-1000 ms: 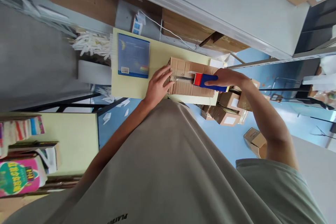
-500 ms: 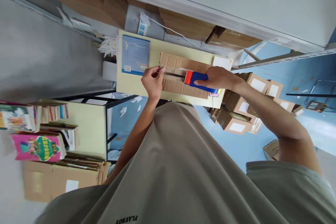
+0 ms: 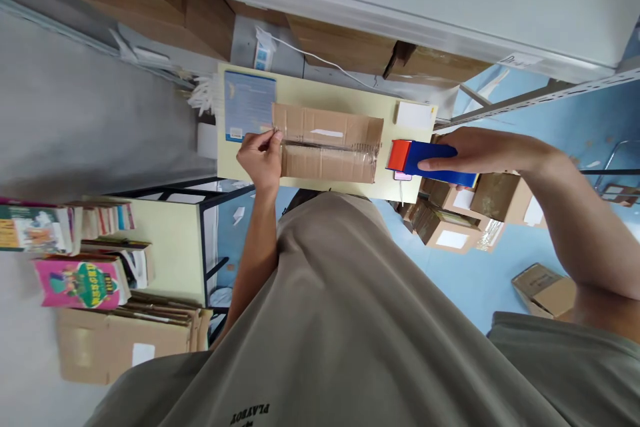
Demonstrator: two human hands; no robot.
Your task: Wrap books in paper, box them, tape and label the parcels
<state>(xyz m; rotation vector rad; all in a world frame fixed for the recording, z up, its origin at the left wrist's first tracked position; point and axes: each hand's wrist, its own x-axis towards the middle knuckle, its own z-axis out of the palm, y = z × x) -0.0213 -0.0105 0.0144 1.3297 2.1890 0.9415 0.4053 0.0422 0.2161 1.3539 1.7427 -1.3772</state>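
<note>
A flat-lying cardboard box [image 3: 330, 163] rests on the pale yellow table [image 3: 390, 187], a dark seam running along its length and shiny tape over the seam. At its left end, my left hand [image 3: 263, 159] is closed, thumb and fingertips pinching the edge at the seam. Whether they also hold a tape end is too small to tell. My right hand [image 3: 475, 150] grips a blue tape dispenser [image 3: 433, 160] with a red front, held beyond the box's right end and apart from it. A blue book [image 3: 250, 103] lies by the box's left end, which overlaps its edge.
A white pad [image 3: 415, 113] and a phone [image 3: 403, 175] with a cable lie at the table's right. Cardboard boxes [image 3: 450, 238] stand on the blue floor at right. Books [image 3: 83, 283] and flattened cartons [image 3: 125, 340] are at left. A grey shelf [image 3: 400, 0] spans the far side.
My right hand has moved the tape dispenser right, off the box. The box and my left hand have shifted left, towards the book.
</note>
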